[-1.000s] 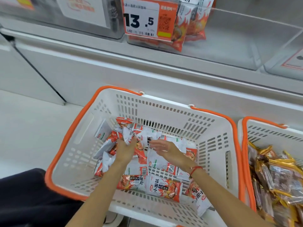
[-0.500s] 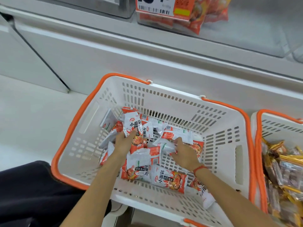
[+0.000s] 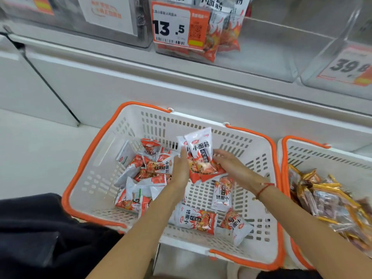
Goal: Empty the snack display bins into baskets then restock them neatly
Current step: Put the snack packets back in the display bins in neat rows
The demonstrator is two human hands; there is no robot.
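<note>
bare forearms, a red string bracelet (image 3: 265, 188) on the right wrist, perhaps dark trousers (image 3: 30, 234)

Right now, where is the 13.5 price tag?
In the head view the 13.5 price tag hangs top centre on the front of a clear display bin, above the white basket with orange rim.
</note>
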